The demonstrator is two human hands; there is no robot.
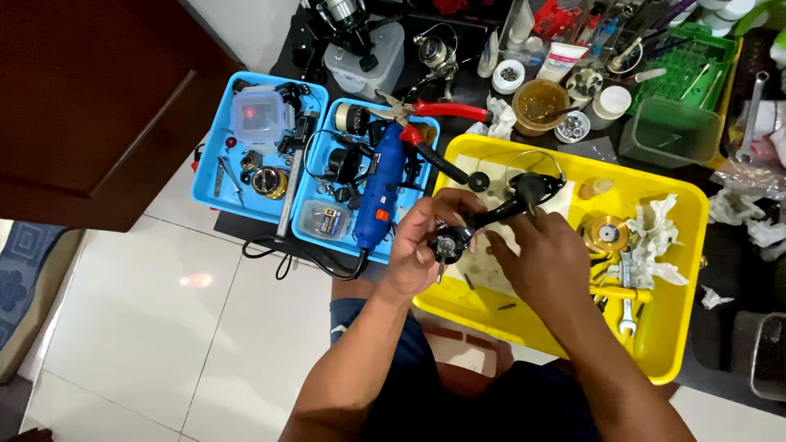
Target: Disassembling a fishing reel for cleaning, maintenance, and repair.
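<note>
My left hand (427, 240) grips the black body of a fishing reel (491, 214) over the left part of a yellow tray (692, 282). Its wire bail loop (534, 161) points away from me. My right hand (536, 258) rests against the reel from the right, fingers curled on its underside. A small metal part hangs under the reel by my left palm. In the tray lie a gold spool (607, 233), crumpled white tissue (655, 233) and a wrench (626, 290).
Two blue trays (214, 176) at left hold reel parts, a clear box and a blue rotary tool (378, 192). Red-handled pliers (434, 110) lie above. A green bin (671, 131), jars and a tub stand at the back. A brown door (98, 98) is at left, above white floor tiles.
</note>
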